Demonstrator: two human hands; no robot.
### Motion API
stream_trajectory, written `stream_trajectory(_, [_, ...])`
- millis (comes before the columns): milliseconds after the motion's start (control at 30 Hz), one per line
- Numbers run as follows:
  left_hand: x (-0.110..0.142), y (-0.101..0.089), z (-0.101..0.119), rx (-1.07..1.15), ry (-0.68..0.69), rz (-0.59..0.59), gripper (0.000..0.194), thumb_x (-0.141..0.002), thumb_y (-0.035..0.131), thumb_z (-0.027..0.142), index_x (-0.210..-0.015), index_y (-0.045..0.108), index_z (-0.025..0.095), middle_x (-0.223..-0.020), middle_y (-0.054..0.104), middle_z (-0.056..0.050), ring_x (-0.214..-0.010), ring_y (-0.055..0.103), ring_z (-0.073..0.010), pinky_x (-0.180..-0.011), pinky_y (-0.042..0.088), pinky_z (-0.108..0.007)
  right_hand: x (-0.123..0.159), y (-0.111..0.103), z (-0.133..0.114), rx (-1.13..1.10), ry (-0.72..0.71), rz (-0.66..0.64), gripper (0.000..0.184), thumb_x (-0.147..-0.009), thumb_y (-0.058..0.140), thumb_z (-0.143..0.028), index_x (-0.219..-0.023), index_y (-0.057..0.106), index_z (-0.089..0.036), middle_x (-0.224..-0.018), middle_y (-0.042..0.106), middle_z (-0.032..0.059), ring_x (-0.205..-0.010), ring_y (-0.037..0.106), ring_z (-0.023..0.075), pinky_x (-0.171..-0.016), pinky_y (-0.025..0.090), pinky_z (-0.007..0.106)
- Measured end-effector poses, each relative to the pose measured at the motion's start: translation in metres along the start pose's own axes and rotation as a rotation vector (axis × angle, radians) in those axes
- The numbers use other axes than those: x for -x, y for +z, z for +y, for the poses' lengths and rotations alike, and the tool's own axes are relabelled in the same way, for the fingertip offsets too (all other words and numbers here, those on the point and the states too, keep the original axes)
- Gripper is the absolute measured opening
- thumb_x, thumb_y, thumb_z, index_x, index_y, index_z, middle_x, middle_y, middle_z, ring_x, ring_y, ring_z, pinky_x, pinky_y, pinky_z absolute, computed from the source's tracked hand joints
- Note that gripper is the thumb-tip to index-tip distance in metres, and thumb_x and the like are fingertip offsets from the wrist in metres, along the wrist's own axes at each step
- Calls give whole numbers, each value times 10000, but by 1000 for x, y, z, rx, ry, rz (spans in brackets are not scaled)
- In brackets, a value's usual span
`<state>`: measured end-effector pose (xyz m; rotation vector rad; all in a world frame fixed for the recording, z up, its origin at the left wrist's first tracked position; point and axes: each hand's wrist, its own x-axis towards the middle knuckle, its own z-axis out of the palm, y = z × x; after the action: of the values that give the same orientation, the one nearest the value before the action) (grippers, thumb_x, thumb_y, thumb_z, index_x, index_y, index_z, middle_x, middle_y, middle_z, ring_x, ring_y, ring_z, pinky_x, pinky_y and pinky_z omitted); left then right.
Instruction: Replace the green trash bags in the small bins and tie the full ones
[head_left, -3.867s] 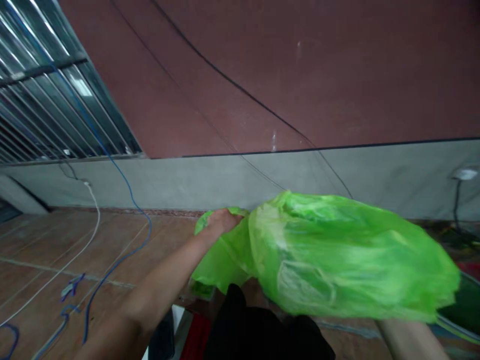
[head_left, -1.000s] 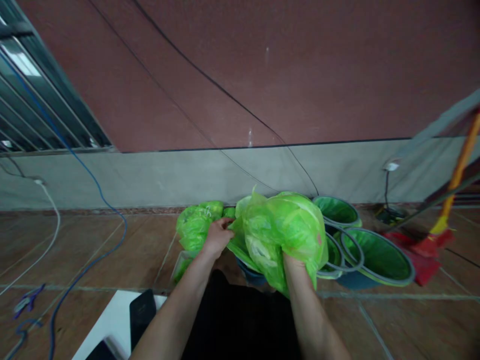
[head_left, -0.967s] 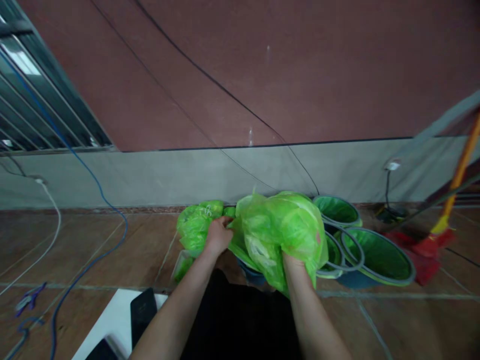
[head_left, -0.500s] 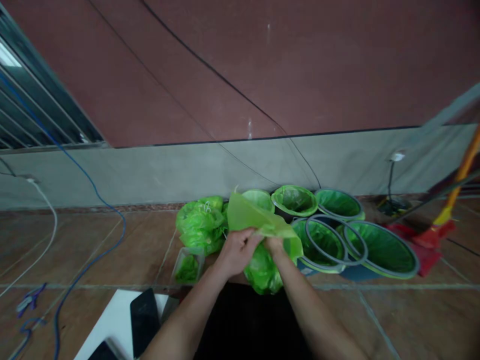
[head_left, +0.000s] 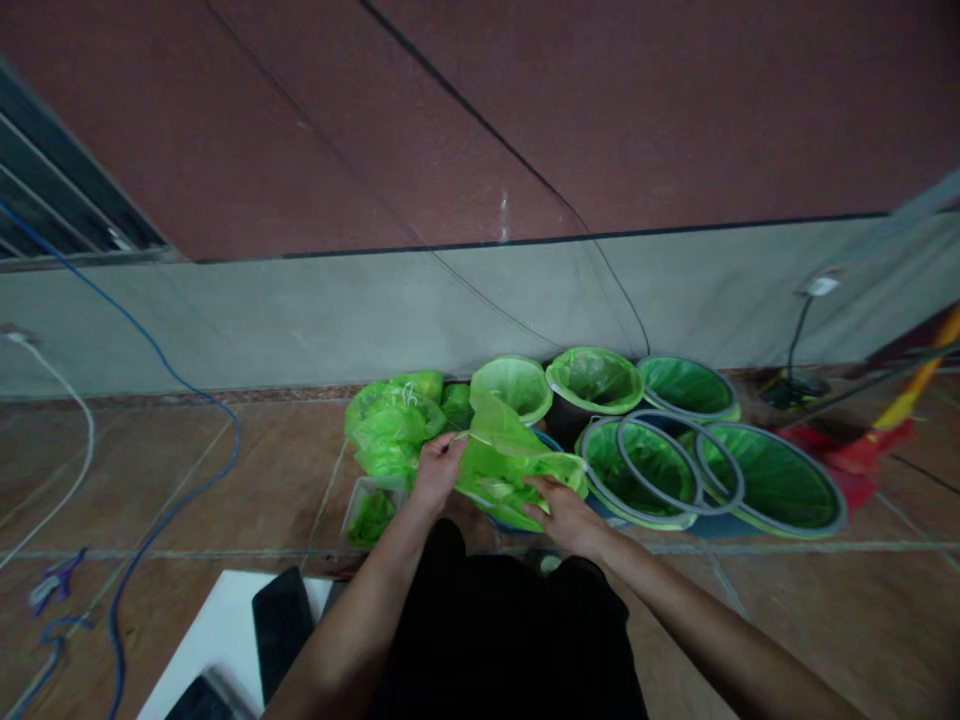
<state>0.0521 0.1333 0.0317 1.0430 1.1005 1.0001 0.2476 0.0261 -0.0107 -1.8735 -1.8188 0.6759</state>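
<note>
A thin green plastic bag (head_left: 487,460) is spread in front of me, its mouth parted. My left hand (head_left: 439,470) pinches the bag's left edge between thumb and fingertips. At the bag's lower right, my right hand (head_left: 564,512) has its fingers apart against the film, with no clear grip showing. Beneath the bag, part of a blue bin's rim can be seen; the bag covers most of it. A heap of filled green bags (head_left: 394,425) lies to the left of my left hand, behind a clear plastic tub (head_left: 351,520) of folded green bags.
Several green-lined bins stand at right, among them a dark bin (head_left: 577,412). Two loose grey rings (head_left: 660,512) lie across the front bins. A red dustpan (head_left: 855,470), a blue cable (head_left: 187,385), purple-handled scissors (head_left: 56,582) and a black phone (head_left: 281,630) are also around.
My hands have moved apart and the bag has spread from a bunched, raised shape to a wider, lower one. My right hand's fingers have opened. The view has tilted slightly.
</note>
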Motion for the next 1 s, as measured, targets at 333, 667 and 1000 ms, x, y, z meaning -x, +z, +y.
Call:
stream_trajectory(333, [-19,3,-9,-71,37,11,351,-657,698,478,-779,709,150,-704,698,-29,-605,597,-142,-591,467,-245,-21,-6,73,82,450,303,236,-767,608,-380,-810,641,-150,-785,672,145,-763,644,275,-660,447,334])
stream_trajectory(667, [-74,34,-60,-666,69,-113,161,-745,619,281,-638,661,168,-636,657,-50,-766,639,-225,-737,459,-304,-39,-42,90,-253,325,366,421,-850,424,-519,-596,525,-198,-515,557,29,-519,549,168,-543,450,281])
stream_trajectory(1000, [-74,72,-117,-564,-26,-262,320,-810,684,339,-1077,641,168,-1080,642,-63,-1045,608,-254,-888,492,-363,-82,30,109,86,-15,-52,178,-832,579,-253,-783,704,-134,-1384,503,154,-1282,462,267,-1075,360,392])
